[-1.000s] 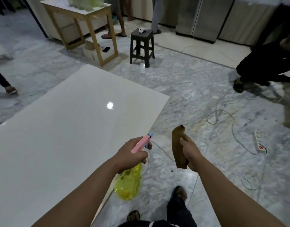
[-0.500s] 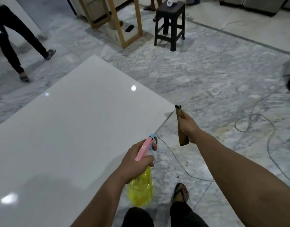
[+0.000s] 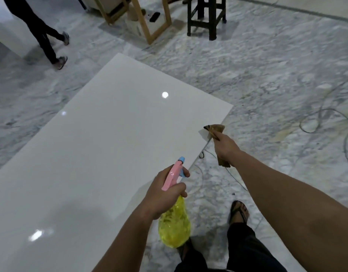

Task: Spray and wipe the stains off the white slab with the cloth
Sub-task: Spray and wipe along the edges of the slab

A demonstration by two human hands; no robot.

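Since a moment ago, the right hand [image 3: 226, 147] has carried its one brown cloth [image 3: 215, 128] over the single white slab [image 3: 102, 138]. Left hand [image 3: 163, 193] fingers curl round the one spray bottle [image 3: 174, 222]; right fingers grip the cloth.

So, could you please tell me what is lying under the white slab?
The white slab lies flat on the grey marble floor. A thin cable runs up to its right edge; anything beneath the slab is covered.

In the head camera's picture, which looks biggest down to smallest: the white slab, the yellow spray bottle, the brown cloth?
1. White slab, by far the largest.
2. Spray bottle, held in the left hand.
3. Brown cloth, partly hidden in the right hand.
The bottle is nearer the camera, so its lead over the cloth is unsure.
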